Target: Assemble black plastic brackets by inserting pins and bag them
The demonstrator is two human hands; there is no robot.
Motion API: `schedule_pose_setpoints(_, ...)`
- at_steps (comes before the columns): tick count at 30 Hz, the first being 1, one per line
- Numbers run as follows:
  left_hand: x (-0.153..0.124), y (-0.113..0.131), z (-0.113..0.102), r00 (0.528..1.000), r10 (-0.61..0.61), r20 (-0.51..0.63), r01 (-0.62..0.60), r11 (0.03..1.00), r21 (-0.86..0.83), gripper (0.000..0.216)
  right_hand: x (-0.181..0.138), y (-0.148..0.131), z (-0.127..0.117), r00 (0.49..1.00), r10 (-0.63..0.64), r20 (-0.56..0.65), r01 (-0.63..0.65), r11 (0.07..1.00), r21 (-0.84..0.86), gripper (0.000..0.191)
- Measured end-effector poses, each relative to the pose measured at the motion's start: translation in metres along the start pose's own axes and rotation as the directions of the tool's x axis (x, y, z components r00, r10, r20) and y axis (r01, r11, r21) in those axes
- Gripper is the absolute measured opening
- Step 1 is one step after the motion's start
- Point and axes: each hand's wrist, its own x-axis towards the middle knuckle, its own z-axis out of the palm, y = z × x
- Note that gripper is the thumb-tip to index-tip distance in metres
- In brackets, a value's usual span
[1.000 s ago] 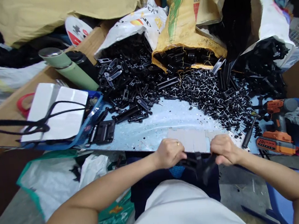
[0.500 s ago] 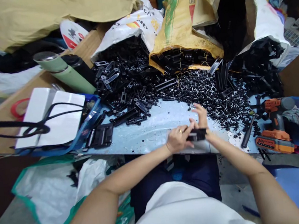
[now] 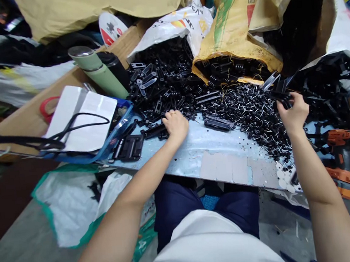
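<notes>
My left hand (image 3: pixel 176 126) is at the near edge of a pile of black plastic link-shaped parts (image 3: pixel 147 81), palm down. Its fingers are curled, and what they grip is hidden. Far to the right, my right hand (image 3: pixel 294 114) pinches a black plastic part (image 3: pixel 281 96) between thumb and fingers, beside the heap of black-headed screws (image 3: pixel 254 114). Between my hands, a long black plastic assembly (image 3: pixel 218 123) lies on the blue worktop (image 3: pixel 187 157).
An orange cordless drill (image 3: pixel 339 151) stands at the right. A yellow sack (image 3: pixel 229 21) spills black parts at the back. To the left are a blue tray (image 3: pixel 94 156) with a white booklet (image 3: pixel 81 118), a green flask (image 3: pixel 103 72) and a black flat case (image 3: pixel 129 147).
My hands, together over a black part before, have moved apart: left to the link pile, right to the far right. A black assembly now lies mid-table. The view has shifted.
</notes>
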Motion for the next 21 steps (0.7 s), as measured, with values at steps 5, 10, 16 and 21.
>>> schedule_pose_setpoints(5, 0.006, -0.018, -0.001, 0.982, -0.126, 0.141, 0.129, 0.992, -0.009, 0.036, -0.043, -0.05, -0.049, 0.883, -0.42, 0.209, 0.428, 0.904, 0.009, 0.028)
schedule_pose_setpoints(10, -0.007, -0.017, 0.006, 0.992, -0.067, 0.109, 0.08, 0.99, -0.113, 0.028, -0.105, -0.114, -0.04, 0.631, -0.497, 0.595, 0.594, 0.803, 0.041, 0.021)
schedule_pose_setpoints(16, -0.026, -0.041, 0.016, 0.997, -0.064, 0.032, 0.07, 0.953, -0.294, 0.02, -0.13, -0.137, 0.019, 0.533, -0.497, 0.685, 0.567, 0.81, 0.146, 0.021)
schedule_pose_setpoints(21, -0.038, -0.055, 0.019, 0.995, -0.098, 0.022, 0.094, 0.835, -0.542, 0.011, -0.145, -0.157, 0.056, 0.614, -0.535, 0.58, 0.366, 0.844, 0.392, 0.027)
